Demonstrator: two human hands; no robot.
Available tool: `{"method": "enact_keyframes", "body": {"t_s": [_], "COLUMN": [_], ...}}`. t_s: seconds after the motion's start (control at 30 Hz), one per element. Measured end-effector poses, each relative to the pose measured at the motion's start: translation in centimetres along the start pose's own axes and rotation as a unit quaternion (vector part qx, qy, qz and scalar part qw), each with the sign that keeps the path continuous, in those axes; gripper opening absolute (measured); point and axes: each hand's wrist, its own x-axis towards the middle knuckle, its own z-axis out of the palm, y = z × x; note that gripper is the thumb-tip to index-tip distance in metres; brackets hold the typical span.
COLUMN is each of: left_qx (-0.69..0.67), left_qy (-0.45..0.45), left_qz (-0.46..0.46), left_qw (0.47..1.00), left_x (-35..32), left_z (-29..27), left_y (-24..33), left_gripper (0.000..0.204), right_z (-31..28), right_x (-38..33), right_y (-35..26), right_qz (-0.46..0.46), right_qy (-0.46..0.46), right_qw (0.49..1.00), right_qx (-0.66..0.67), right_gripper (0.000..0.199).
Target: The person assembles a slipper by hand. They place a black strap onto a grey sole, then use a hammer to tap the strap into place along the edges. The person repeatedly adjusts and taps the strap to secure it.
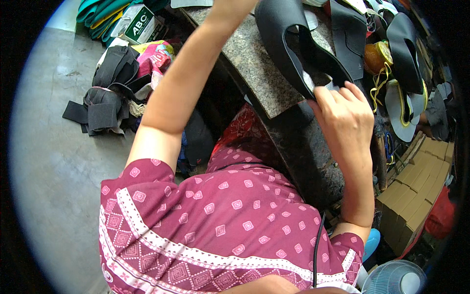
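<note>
the right hand (345, 115) grips the near end of a looped black piece (274, 41) over a speckled slab (254, 68); the cropped left hand's (236, 7) grip i cannot tell.

Blue fan (393, 281) at lower right, brown cardboard boxes (416, 183), red bag (441, 213) beside them

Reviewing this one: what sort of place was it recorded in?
Probably a small workshop, perhaps for footwear, though I can't be sure. The right hand grips a curved black piece over a speckled stone slab, and dark cut pieces lie piled on the floor.
</note>
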Motion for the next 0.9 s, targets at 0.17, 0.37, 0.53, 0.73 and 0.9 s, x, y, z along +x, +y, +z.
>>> {"method": "enact_keyframes", "body": {"t_s": [0.17, 0.37, 0.53, 0.73, 0.9], "left_qx": [0.134, 0.266, 0.288, 0.326, 0.324], "left_qy": [-0.261, -0.299, -0.260, -0.184, -0.193], "left_qz": [0.162, 0.207, 0.225, 0.224, 0.232], "left_qw": [0.942, 0.893, 0.894, 0.900, 0.897], "left_x": [-9.5, -12.1, -14.8, -15.8, -15.4], "left_z": [1.4, -0.7, 1.1, 2.8, 3.0], "left_y": [4.3, 6.1, 7.2, 6.9, 7.1], "left_gripper": [0.023, 0.033, 0.032, 0.021, 0.023], "right_z": [0.6, -1.7, 1.7, 2.6, 3.3], "right_x": [1.8, 0.1, -1.1, -1.1, -0.9], "right_y": [0.7, 4.2, 5.3, 4.9, 4.4], "right_qz": [-0.022, -0.045, -0.029, -0.046, -0.020], "right_qy": [0.062, -0.020, 0.051, 0.082, 0.133], "right_qw": [0.990, 0.967, 0.971, 0.966, 0.956], "right_qx": [0.127, 0.250, 0.230, 0.240, 0.260], "right_gripper": [0.029, 0.062, 0.043, 0.041, 0.044]}}
